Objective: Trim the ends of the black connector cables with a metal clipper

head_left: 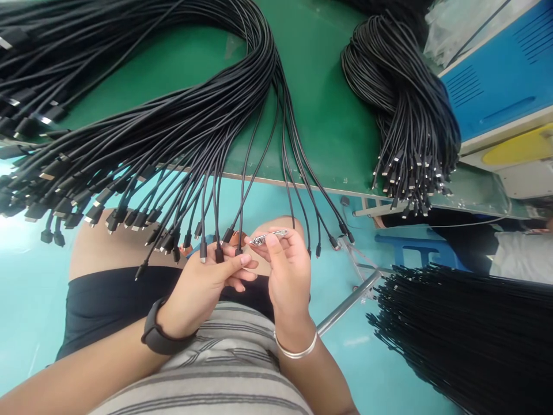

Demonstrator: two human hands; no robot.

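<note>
My right hand pinches a small silver nail clipper between thumb and fingers, its jaw end pointing left. Just left of it, my left hand has its thumb laid over curled fingers, around the connector end of a black USB cable; the exact grip is partly hidden. The clipper's tip is close to the left fingertips. More connectors dangle beside the left hand, from a thick bundle of black cables that drapes over the table's front edge.
The green table carries a second, looped cable bundle on the right, by a blue machine housing. Lower right lies a big mass of black cables. A metal bar and a blue stool stand below the table.
</note>
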